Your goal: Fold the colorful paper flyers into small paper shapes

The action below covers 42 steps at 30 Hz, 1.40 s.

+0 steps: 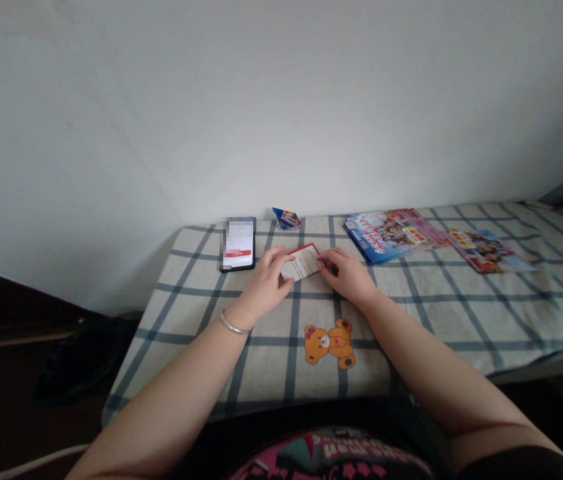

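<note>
Both my hands hold a small piece of printed paper (302, 264), white with dark lines of text and a red strip along its far edge. My left hand (270, 270), with a silver bangle at the wrist, grips its left end between thumb and fingers. At the right end, the thumb and fingers of my right hand (345, 272) pinch a corner. The paper looks folded, though its underside is hidden. Beyond it, near the wall, stands a folded blue paper piece (287, 219). Left of my left hand lies a phone (239, 243) with its screen lit and partly blurred out.
A fanned stack of colourful flyers (386, 233) lies to the right, with another flyer (492, 252) beside it. The checked tablecloth (201, 303) bears a printed orange bear (330, 343) close to my body. A white wall (281, 107) borders the table's far side. A dark bag (86, 360) is low at left.
</note>
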{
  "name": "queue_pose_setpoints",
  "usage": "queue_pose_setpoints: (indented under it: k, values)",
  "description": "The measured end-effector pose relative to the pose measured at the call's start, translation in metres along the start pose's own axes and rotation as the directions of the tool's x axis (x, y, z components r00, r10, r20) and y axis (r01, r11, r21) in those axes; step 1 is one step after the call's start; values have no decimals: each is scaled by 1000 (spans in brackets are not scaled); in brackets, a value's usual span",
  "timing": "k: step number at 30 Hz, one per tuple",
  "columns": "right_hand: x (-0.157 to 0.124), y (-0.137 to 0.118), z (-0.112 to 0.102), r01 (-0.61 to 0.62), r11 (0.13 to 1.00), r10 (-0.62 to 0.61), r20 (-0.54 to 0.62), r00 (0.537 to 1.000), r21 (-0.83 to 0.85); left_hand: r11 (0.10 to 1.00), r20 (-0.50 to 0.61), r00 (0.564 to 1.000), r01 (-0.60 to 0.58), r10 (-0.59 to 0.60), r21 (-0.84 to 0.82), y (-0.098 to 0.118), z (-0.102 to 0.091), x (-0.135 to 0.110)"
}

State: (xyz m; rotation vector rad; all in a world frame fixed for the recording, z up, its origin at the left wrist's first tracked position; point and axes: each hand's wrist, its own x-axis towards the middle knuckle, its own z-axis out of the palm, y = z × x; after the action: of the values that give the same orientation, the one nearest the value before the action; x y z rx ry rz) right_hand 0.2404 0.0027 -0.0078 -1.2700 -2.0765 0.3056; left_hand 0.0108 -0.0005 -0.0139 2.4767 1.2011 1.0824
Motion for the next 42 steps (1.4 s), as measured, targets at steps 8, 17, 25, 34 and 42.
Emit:
queue_pose_setpoints:
  k: [8,17,25,34,42]
  values:
    - [1,4,4,28,1000,-28,9,1000,-2,995,-50,994,96,-96,5,-2,1,-1]
    - [0,1,4,-51,998,51,-17,999,39,998,-190,980,-63,62,5,7,-4,2]
    - [0,3,3,9,988,15,-160,987,153,966,-174,958,-199,227,165,18,-7,-2]
    - [0,1,-9,98,987,-78,-150,986,131,946,-22,950,-309,312,94,18,-10,1]
    - [0,13,-10,21,996,-11,-109,994,89,922,152,948,-309,280,232,13,-15,6]
